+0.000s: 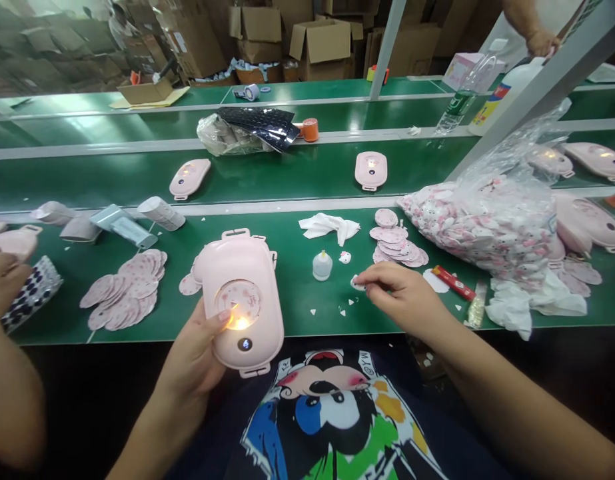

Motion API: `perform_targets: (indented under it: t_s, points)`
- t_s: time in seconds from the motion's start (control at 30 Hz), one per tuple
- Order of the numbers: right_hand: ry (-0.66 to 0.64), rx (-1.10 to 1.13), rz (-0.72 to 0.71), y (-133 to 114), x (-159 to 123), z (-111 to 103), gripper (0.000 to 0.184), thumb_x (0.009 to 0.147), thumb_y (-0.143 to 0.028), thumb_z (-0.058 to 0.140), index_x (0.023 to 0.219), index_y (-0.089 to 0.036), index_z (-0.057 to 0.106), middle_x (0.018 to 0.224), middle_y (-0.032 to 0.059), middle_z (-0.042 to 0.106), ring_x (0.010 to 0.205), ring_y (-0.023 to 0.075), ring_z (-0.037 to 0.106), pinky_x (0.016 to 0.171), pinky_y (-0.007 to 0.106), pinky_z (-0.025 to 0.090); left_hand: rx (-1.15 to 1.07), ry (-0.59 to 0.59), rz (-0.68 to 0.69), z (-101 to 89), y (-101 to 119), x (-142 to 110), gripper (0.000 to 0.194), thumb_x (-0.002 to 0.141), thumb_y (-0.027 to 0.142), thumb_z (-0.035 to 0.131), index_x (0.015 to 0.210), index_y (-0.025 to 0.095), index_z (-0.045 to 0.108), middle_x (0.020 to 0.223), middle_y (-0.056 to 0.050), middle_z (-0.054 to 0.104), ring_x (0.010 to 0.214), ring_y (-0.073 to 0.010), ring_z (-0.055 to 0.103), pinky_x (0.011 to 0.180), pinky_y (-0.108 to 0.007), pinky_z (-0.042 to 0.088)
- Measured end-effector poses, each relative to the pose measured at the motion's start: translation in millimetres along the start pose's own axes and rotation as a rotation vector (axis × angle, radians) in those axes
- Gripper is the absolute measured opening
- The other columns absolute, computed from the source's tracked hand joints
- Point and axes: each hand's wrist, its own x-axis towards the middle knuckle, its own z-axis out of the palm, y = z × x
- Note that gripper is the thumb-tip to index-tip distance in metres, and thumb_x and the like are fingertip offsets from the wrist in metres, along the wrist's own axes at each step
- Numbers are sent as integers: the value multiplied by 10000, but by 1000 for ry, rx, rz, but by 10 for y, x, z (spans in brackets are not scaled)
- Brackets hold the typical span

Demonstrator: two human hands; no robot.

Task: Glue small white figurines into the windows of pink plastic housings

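Clasping pink case [260,277] at left edge: left fingers [218,322]; right fingers [382,275] closed on piece [356,283].

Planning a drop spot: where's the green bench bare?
Bare: the middle strip, between the left lone case and the right lone case, and left of the former. Smaller gap: near strip, between the held case and the small bottle. Crowded: near right around the plastic bag, near left around the disc pile.
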Motion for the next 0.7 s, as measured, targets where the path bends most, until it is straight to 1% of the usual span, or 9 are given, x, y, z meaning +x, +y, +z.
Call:
perform_targets:
  t_s: [0.07,0.1,0.2,0.27,0.33,0.4,0.53,0.63,0.7]
  points:
    - [2,-61,13,147,30,65,302,821,-155,484,920,-244,756,945,36,716,879,184,679,812,346,548,-17,0,-19,5,-37,-16,457,583,175,880,1012,195,721,920,-47,791,745,-213,740,654,-271,638]
    - [-1,-74,17,203,39,91,312,820,-151,479,927,-242,758,946,40,713,874,185,676,807,349,546,-22,8,-25,7,-51,-24,480,567,185,892,1015,196,719,923,-51,791,747,-214,739,653,-279,639]
    - [-4,-121,36,297,58,140,255,836,-205,516,943,-230,746,926,39,708,770,169,662,706,320,546,-33,35,-38,5,-70,-42,542,518,197,917,1020,195,714,917,-59,790,748,-216,736,648,-296,642]
    - [0,-159,48,326,80,159,191,828,-254,564,915,-216,731,845,32,696,680,160,635,633,302,531,-40,38,-44,-1,-68,-52,550,507,190,922,1016,200,716,904,-52,790,749,-214,738,641,-290,641]
    - [14,-212,56,357,118,183,147,814,-258,582,861,-207,712,770,24,673,658,166,619,623,304,518,-46,37,-50,-7,-61,-58,542,507,187,922,1010,206,719,902,-45,791,752,-214,742,636,-283,641]
    - [36,-272,56,398,166,215,139,814,-230,562,829,-202,697,768,33,669,699,183,619,660,322,512,-51,38,-53,-15,-54,-62,528,507,189,923,996,206,724,899,-44,792,745,-214,743,630,-279,640]
    - [58,-370,30,478,236,250,197,825,-165,506,850,-187,701,895,79,691,875,246,619,834,415,495,-58,33,-53,-61,-45,-67,503,505,185,919,972,202,733,873,-49,793,726,-221,743,618,-285,640]
    - [80,-415,19,463,260,218,205,842,-201,518,849,-167,721,981,136,652,971,317,587,918,520,455,-60,39,-53,-114,-43,-67,490,518,181,913,973,203,733,894,-55,794,734,-222,745,627,-287,640]
    - [93,-415,6,403,287,203,232,867,-252,525,924,-157,728,1045,160,611,1017,335,572,944,543,444,-63,43,-58,-137,-46,-64,481,524,187,912,971,201,732,898,-55,794,734,-220,745,626,-281,639]
